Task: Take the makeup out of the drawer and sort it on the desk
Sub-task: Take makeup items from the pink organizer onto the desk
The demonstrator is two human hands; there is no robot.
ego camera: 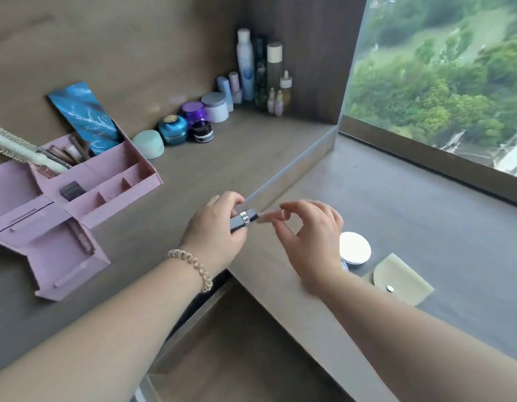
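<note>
Now the left hand [213, 227] holds a small dark lipstick [243, 221] w/ a silver band, fingers curled round it. It is up in the air over the surface [193, 169], b/w the two hands. Its long side runs left to right & tips up a bit toward the right hand [306, 236]. That hand is just beside the tube's far end, thumb & first finger pinched on a pale bit there. It's too blurry to tell if that bit is a cap or the stick. Its other fingers are spread out. So the left hand does the carrying.

The pink organizer [100, 181] sits well off to the left, & the slots at its front look free. Prob. the next move is a swing left, so the left hand has the shorter way. A white round compact [354, 246] & a beige pouch [402, 281] lie on the ledge [396, 198] near the right wrist.
</note>
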